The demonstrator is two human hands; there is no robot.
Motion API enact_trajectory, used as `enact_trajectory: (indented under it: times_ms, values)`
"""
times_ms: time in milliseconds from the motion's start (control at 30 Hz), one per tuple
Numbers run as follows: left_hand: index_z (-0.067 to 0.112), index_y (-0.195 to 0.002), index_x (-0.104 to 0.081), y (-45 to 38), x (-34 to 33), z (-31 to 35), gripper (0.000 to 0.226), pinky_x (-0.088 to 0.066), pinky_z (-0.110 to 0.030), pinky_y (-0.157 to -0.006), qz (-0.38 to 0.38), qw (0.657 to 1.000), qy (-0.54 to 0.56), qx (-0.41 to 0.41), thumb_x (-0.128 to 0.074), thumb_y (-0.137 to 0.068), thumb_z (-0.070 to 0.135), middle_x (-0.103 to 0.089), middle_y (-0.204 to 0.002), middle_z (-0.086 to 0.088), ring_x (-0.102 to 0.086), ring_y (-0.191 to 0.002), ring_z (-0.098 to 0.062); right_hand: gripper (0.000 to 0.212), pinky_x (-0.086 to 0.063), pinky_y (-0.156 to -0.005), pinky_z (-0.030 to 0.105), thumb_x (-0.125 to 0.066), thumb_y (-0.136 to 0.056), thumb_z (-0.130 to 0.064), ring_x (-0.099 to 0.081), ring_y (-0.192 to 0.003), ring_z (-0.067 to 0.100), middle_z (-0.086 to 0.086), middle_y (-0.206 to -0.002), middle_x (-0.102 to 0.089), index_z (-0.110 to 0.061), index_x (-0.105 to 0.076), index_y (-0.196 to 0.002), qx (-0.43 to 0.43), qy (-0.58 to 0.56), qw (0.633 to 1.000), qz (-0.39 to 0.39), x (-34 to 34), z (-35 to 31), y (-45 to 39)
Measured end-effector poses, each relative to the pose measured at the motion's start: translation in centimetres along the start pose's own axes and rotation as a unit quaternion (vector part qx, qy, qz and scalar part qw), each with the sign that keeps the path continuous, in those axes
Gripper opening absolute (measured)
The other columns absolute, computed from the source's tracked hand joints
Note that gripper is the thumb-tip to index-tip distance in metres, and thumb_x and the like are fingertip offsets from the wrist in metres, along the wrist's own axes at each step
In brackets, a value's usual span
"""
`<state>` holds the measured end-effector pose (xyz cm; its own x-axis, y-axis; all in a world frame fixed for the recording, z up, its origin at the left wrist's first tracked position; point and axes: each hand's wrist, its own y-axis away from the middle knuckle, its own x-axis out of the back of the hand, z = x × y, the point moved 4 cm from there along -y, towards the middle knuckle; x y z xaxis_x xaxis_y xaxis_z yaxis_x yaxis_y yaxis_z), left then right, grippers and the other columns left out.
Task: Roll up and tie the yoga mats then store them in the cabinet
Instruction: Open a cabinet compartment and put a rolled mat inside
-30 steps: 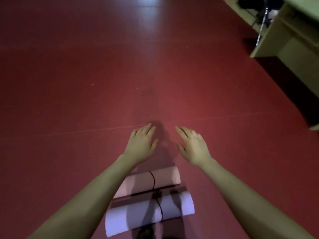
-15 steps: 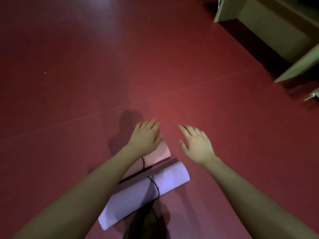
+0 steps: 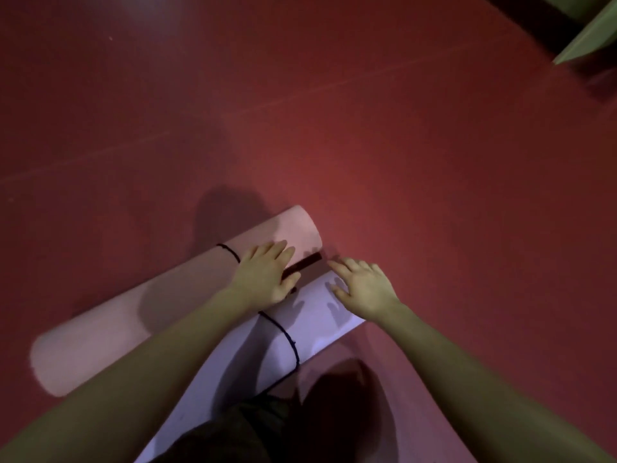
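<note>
Two rolled yoga mats lie side by side on the red floor, each tied round the middle with a dark cord. The pink mat [image 3: 140,315] is the farther one, the pale lilac mat [image 3: 310,325] the nearer. My left hand [image 3: 263,275] lies flat with straight fingers over the pink mat, at the gap between the two rolls. Just above the lilac mat's right end my right hand [image 3: 364,289] hovers with spread fingers and casts a shadow on it. Neither hand grips anything.
A pale green cabinet corner [image 3: 587,38] shows at the top right, with a dark gap behind it. The red floor [image 3: 334,111] stretches out ahead. Dark clothing [image 3: 233,432] of mine covers the lilac mat's lower part.
The view has tilted down and closer to the mats. Both hands have come down from above the floor onto the right halves of the rolls.
</note>
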<state>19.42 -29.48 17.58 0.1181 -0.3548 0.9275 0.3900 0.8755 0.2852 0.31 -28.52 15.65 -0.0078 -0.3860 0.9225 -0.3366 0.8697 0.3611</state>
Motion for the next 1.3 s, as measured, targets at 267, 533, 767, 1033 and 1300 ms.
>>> enact_trajectory:
  times_ms: [267,533,767,1033,1300]
  values:
    - [0.021,-0.15,-0.019,0.6,-15.2,-0.4,0.123,-0.02,-0.037,-0.11,-0.073,0.997,-0.005,0.034,0.011,-0.052,0.088,-0.018,-0.157,-0.003,-0.023,-0.141,-0.022,0.094,0.009,-0.115,0.03,-0.014,-0.07,-0.075,0.001,-0.148,0.016,-0.004,-0.161,-0.005,-0.03,-0.009,-0.153,0.066,-0.027,0.997,-0.008,-12.7,1.7,-1.3]
    - [0.016,-0.151,-0.001,0.1,-18.0,0.8,0.137,-0.04,-0.05,-0.098,-0.094,0.99,-0.061,0.087,-0.06,-0.05,0.086,-0.038,-0.142,-0.017,-0.049,-0.115,-0.036,0.136,-0.009,-0.112,0.055,-0.072,-0.035,-0.081,-0.032,-0.14,0.032,0.006,-0.153,-0.034,-0.022,-0.024,-0.149,0.116,0.067,0.989,0.057,-15.5,2.7,-1.7]
    - [0.009,-0.134,-0.042,-0.8,-18.5,3.4,0.121,-0.049,-0.04,-0.058,0.012,0.999,-0.026,0.027,-0.044,-0.041,0.087,-0.065,-0.091,-0.016,-0.058,-0.062,-0.034,0.131,-0.016,-0.103,0.065,-0.069,-0.037,-0.085,-0.044,-0.132,0.033,0.008,-0.147,-0.044,-0.019,-0.032,-0.144,0.086,0.116,0.982,0.124,-15.9,5.2,0.6]
    - [0.018,-0.152,0.001,-5.4,-18.1,15.5,0.12,-0.033,-0.039,-0.096,0.001,0.987,-0.136,-0.084,-0.061,-0.066,0.074,-0.033,-0.142,-0.014,-0.044,-0.114,-0.031,0.129,-0.032,-0.094,0.072,-0.073,-0.038,-0.082,-0.048,-0.126,0.037,0.011,-0.142,-0.048,-0.019,-0.033,-0.144,-0.084,0.087,0.987,0.11,-16.5,14.6,8.3]
    - [0.02,-0.151,0.005,-6.9,-21.0,26.6,0.118,-0.028,-0.041,-0.102,-0.023,0.959,-0.187,-0.214,-0.06,-0.068,0.074,-0.023,-0.15,-0.017,-0.038,-0.123,-0.034,0.127,-0.034,-0.093,0.07,-0.076,-0.038,-0.079,-0.052,-0.122,0.036,0.01,-0.138,-0.052,-0.021,-0.033,-0.143,-0.238,0.071,0.963,0.101,-19.0,20.8,18.6]
